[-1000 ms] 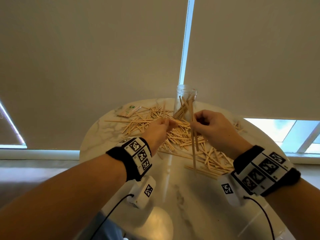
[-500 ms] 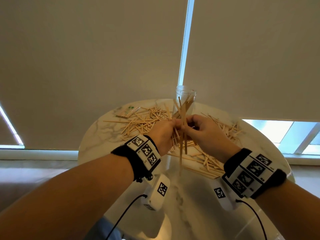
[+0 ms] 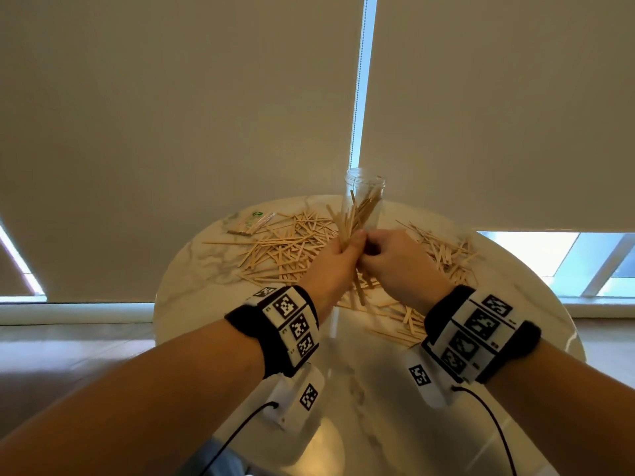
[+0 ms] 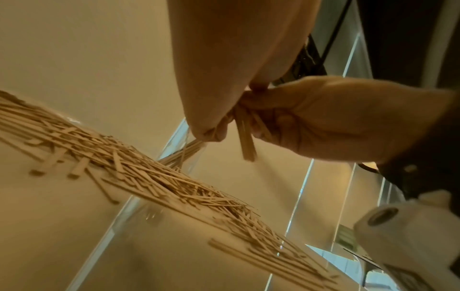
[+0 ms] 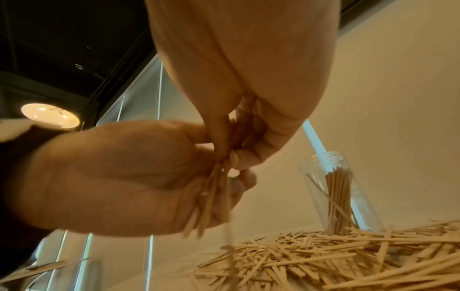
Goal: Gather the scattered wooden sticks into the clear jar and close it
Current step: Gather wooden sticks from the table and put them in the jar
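Observation:
Pale wooden sticks (image 3: 285, 249) lie scattered over the far half of a round marble table (image 3: 360, 389). The clear jar (image 3: 365, 183) stands upright and lidless behind them, several sticks inside it (image 5: 338, 196). My two hands meet in front of the jar, above the pile. My left hand (image 3: 347, 245) grips an upright bundle of sticks (image 3: 345, 219), whose ends poke out above and below the fist. My right hand (image 3: 372, 250) pinches the same bundle (image 5: 209, 200) from the other side, its fingers (image 4: 268, 126) curled round it. No lid is in view.
More loose sticks (image 3: 443, 255) spread to the right of my hands and toward the near right. A small clear wrapper with a green mark (image 3: 249, 221) lies at the table's far left. Drawn roller blinds (image 3: 206, 132) hang close behind the table.
My hands were apart, the right one holding a few long sticks and the left at the pile. They have come together, and the sticks now form one bundle held by both hands.

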